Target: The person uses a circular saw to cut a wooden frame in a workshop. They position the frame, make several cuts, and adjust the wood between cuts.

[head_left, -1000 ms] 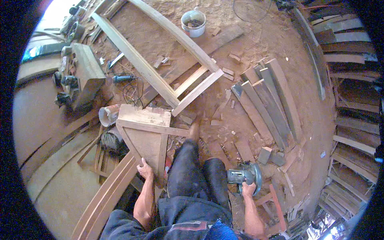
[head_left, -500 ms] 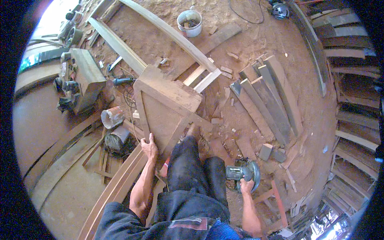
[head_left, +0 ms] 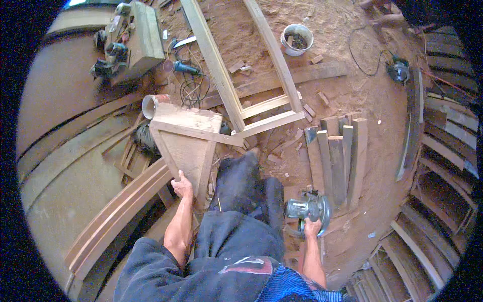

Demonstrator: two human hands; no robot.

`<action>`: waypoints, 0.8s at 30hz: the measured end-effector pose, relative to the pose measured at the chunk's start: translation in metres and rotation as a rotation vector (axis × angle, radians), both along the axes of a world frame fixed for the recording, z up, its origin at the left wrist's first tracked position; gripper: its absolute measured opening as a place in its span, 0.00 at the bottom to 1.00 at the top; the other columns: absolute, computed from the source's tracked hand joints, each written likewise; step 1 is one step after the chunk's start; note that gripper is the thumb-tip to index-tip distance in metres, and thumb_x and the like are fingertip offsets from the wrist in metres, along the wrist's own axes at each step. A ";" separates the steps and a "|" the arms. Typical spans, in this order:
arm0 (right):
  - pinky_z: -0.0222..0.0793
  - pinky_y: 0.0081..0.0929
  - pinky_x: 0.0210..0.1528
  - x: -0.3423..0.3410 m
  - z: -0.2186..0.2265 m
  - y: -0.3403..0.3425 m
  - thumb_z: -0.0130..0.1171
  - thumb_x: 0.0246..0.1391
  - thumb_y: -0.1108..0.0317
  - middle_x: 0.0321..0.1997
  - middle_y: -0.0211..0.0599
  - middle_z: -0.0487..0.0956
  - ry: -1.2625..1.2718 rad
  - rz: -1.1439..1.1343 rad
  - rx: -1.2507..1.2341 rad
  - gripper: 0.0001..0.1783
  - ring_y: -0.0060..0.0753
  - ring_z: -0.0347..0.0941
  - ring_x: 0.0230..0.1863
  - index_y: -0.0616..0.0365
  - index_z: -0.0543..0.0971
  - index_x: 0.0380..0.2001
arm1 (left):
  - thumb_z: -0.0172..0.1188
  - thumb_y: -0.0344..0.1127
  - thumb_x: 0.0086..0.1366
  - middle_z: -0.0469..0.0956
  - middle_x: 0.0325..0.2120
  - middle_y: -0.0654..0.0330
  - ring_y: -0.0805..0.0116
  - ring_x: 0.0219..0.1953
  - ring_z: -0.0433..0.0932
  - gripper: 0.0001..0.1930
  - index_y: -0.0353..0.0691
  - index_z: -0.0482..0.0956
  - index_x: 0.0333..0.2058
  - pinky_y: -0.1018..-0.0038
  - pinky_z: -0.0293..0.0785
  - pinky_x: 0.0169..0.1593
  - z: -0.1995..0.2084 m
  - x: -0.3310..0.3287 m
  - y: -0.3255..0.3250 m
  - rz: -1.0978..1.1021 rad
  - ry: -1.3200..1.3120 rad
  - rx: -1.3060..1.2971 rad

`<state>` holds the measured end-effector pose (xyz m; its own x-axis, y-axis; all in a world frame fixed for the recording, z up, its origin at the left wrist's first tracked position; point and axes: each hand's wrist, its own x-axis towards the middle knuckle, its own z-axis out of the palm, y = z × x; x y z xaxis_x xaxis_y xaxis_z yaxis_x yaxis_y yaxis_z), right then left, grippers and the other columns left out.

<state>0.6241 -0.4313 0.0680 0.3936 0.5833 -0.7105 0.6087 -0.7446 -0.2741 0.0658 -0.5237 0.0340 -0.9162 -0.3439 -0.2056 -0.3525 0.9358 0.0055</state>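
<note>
My left hand (head_left: pixel 182 185) is closed on the near left edge of a dusty wooden piece, a framed panel (head_left: pixel 183 151) that narrows toward me. The panel stands tilted beside my left leg, its broad end pointing away. In my right hand (head_left: pixel 312 227) is the handle of a green circular saw (head_left: pixel 308 209), held out to the right of my knee. Its blade is hidden from here. Just beyond the panel, close to its far corner, lies the end of a long wooden frame (head_left: pixel 271 118) with two crosspieces.
Several planks (head_left: pixel 337 161) lie side by side at right. A white bucket (head_left: pixel 297 40) holds scraps. A blue angle grinder (head_left: pixel 183 67) and its coiled cord lie at far left; another power tool (head_left: pixel 398 70) lies far right. Curved boards (head_left: pixel 121 216) sit left. Wood offcuts litter the dirt floor.
My left hand has shifted the panel to the left, uncovering the near end of the long frame. The circular saw stays in my right hand. My view has turned, so the surroundings appear shifted.
</note>
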 end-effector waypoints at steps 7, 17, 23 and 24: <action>0.72 0.33 0.33 -0.013 -0.009 0.131 0.62 0.41 0.68 0.29 0.37 0.82 -0.017 0.275 0.116 0.17 0.32 0.77 0.27 0.61 0.82 0.38 | 0.62 0.62 0.59 0.77 0.46 0.34 0.38 0.50 0.76 0.41 0.19 0.72 0.48 0.55 0.69 0.56 -0.002 0.008 -0.041 0.191 0.091 -0.014; 0.72 0.36 0.39 -0.046 -0.017 0.230 0.62 0.41 0.67 0.31 0.41 0.83 -0.021 0.599 0.154 0.18 0.37 0.79 0.32 0.63 0.80 0.38 | 0.66 0.58 0.58 0.76 0.47 0.32 0.39 0.51 0.75 0.40 0.17 0.71 0.48 0.54 0.68 0.56 0.035 0.101 -0.061 0.441 0.030 0.103; 0.72 0.37 0.38 -0.039 -0.016 0.249 0.62 0.40 0.65 0.29 0.45 0.82 0.046 0.691 0.162 0.17 0.40 0.79 0.30 0.62 0.81 0.35 | 0.65 0.58 0.58 0.72 0.53 0.32 0.39 0.57 0.71 0.44 0.17 0.67 0.54 0.56 0.65 0.62 0.057 0.144 -0.066 0.561 -0.013 0.079; 0.73 0.38 0.39 -0.038 -0.017 0.251 0.62 0.40 0.65 0.29 0.45 0.83 0.028 0.729 0.188 0.17 0.43 0.80 0.31 0.61 0.81 0.35 | 0.65 0.58 0.58 0.71 0.54 0.32 0.40 0.58 0.70 0.44 0.17 0.66 0.55 0.56 0.64 0.63 0.060 0.145 -0.065 0.589 -0.009 0.091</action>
